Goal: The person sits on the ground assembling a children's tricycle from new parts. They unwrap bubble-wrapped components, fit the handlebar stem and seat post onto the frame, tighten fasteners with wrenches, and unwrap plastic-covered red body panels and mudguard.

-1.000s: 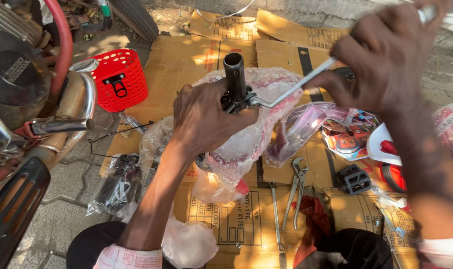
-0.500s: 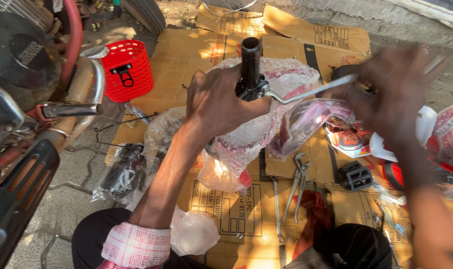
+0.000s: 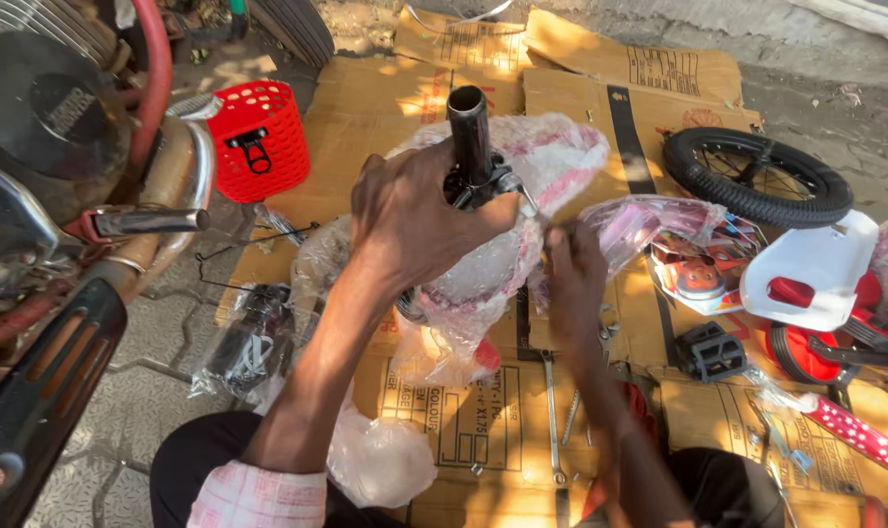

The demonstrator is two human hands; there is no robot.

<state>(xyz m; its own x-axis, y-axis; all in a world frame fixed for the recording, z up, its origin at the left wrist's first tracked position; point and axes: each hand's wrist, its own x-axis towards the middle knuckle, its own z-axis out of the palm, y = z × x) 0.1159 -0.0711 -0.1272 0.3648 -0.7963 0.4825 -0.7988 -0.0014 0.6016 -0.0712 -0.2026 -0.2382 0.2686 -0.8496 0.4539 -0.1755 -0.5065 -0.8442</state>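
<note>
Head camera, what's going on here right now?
A person sits over flattened cardboard with small bicycle parts spread around. The left hand grips a bubble-wrapped frame by its upright black tube. The right hand reaches in beside the wrap. A wheel, red basket and wrenches lie nearby.

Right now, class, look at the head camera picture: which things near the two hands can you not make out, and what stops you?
- Left hand: its palm covers the clamp below the black tube.
- Right hand: fingertips blurred, so any tool in them is unclear.
- Wrapped frame: bubble wrap hides its shape.
- Motorcycle: cut off by the left edge.
- Spanners: partly behind the right forearm.
</note>
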